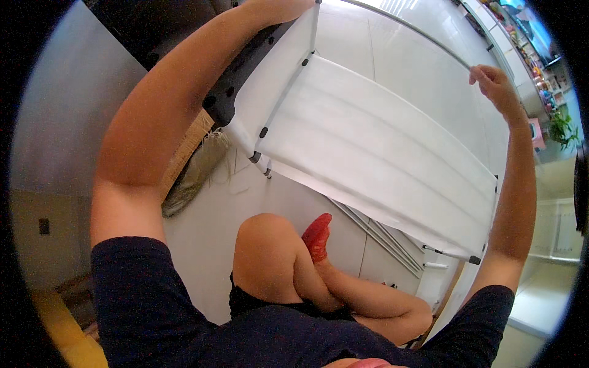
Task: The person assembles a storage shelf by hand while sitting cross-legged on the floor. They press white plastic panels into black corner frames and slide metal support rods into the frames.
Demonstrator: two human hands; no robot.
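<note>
A white fabric-covered rack (374, 147) with thin tubes and black plastic joints stands tilted in front of me. My right hand (496, 91) is closed at the right end of a long thin metal tube (423, 34) that spans the rack's far top side. At the upper edge of the view, my left hand (287, 8) reaches to the rack's far left corner, by a black joint. Its fingers are mostly cut off, so their grip is hidden. A white cloth side panel (270, 80) hangs below the left hand.
Several loose metal tubes (383, 242) lie on the pale tiled floor (202, 264) under the rack. Black furniture (165, 30) stands at the left, beside a grey-green cloth bundle (196, 172). My crossed legs, with a red sock (317, 236), are close below. Cluttered shelves (546, 73) line the far right.
</note>
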